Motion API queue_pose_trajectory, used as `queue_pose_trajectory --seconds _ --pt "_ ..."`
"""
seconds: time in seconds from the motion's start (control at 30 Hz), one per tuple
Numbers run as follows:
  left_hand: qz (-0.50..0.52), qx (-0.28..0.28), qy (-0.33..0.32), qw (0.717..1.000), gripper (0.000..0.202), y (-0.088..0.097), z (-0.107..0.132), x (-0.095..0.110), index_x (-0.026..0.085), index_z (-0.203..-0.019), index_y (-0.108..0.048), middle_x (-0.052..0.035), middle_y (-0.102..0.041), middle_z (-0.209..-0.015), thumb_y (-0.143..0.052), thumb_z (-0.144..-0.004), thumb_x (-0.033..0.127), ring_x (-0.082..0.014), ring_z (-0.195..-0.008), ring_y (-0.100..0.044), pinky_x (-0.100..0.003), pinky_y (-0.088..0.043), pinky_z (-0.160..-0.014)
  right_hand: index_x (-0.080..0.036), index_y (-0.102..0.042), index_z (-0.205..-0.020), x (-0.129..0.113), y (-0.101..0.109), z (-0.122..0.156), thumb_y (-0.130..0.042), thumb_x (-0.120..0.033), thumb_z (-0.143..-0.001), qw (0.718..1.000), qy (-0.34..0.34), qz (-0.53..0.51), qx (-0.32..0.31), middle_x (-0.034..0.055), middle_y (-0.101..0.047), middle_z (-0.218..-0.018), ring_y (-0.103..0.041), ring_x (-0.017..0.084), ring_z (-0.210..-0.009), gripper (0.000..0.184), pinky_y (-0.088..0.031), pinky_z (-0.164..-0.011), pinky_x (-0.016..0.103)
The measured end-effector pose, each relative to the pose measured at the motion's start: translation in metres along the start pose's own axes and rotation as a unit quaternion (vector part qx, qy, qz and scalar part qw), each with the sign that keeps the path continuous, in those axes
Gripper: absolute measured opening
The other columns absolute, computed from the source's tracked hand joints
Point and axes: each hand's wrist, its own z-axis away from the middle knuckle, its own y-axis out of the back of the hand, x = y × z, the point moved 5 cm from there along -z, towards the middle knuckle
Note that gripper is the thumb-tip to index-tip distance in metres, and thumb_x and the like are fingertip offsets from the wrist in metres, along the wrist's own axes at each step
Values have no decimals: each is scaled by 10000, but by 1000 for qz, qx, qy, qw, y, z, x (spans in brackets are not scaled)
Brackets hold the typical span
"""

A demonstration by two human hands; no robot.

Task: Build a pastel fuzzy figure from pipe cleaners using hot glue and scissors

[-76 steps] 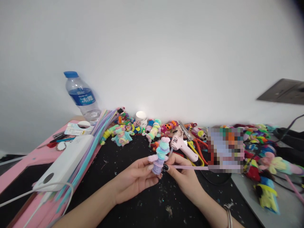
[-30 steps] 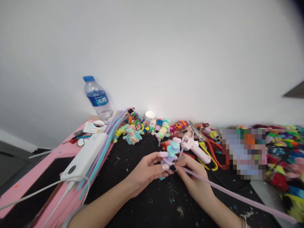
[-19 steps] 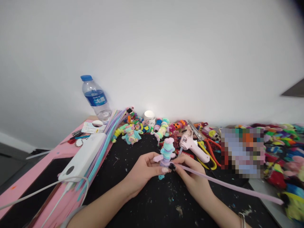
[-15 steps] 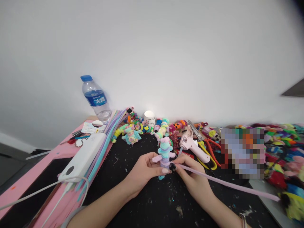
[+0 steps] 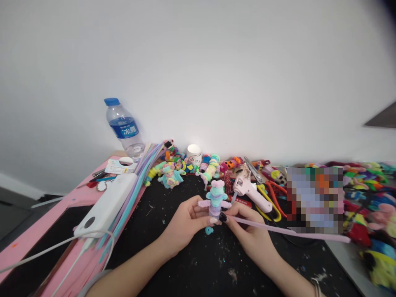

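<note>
Upright between my hands stands a small pipe-cleaner doll (image 5: 215,198) in pastel pink, teal and lilac, with stubby arms out to the sides. My left hand (image 5: 188,220) is closed round its lower body, thumb across the front. My right hand (image 5: 247,225) pinches a pale pink pipe cleaner (image 5: 297,233) against the doll's lower right side; its long free end stretches off to the right. A teal tip (image 5: 209,230) pokes out below the doll. Fingers hide part of the doll's lower body.
Behind my right hand lie a pink glue gun (image 5: 252,194), scissors (image 5: 253,170) and red-handled pliers (image 5: 276,198). Finished dolls (image 5: 171,175) and a paper cup (image 5: 194,154) line the wall. Left are pastel pipe cleaners (image 5: 133,198), a white power bank (image 5: 107,206) and a water bottle (image 5: 123,128).
The pink pipe cleaner's free end has swung up and slightly left. The doll has shifted a little to the right, with both hands still holding on.
</note>
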Motion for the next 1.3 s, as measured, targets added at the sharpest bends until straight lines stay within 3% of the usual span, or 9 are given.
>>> queue_pose_trajectory --seconds 0.13,0.37,0.57,0.97,1.13,1.3 --pt "-14 -4 -1 1000 210 2 0 0 147 -752 -530 3 -670 -761 -724 -672 134 -132 -743 -618 -251 -469 -722 -171 -564 -669 -2 1 0 -550 -230 -829 1000 14 22 6 -3 -582 -622 -508 122 -566 171 -383 -531 218" --pt "-34 -32 -9 999 214 2 0 -3 145 -827 -543 -37 -669 -845 -707 -703 202 -179 -810 -619 -338 -469 -796 -169 -568 -672 -3 1 3 -529 -225 -836 997 31 70 17 1 -572 -615 -512 128 -555 178 -383 -527 229" --pt "-29 -4 -9 1000 214 3 -1 -2 161 -746 -523 -6 -647 -794 -724 -671 179 -164 -799 -610 -282 -446 -761 -176 -531 -651 -7 -1 4 -497 -227 -848 995 39 94 21 -7 -528 -592 -479 125 -535 206 -371 -509 231" --pt "-101 20 -26 994 144 -1 3 3 155 -809 -600 2 -630 -791 -674 -694 111 -162 -811 -600 -246 -445 -743 -192 -438 -602 -20 -5 11 -491 -147 -829 981 110 149 51 -24 -438 -561 -410 101 -487 237 -327 -470 215" --pt "-109 28 -29 993 138 -2 5 2 152 -836 -600 -21 -648 -831 -668 -716 146 -186 -842 -610 -279 -455 -770 -185 -511 -661 -19 -4 11 -495 -129 -838 980 121 149 43 -7 -506 -603 -479 108 -524 187 -375 -503 212" --pt "-72 52 -39 995 174 5 1 -1 163 -893 -600 -38 -672 -881 -664 -733 177 -189 -856 -626 -294 -466 -791 -189 -582 -834 -15 -5 10 -524 -174 -840 981 108 159 17 2 -545 -663 -525 129 -569 61 -417 -526 230"
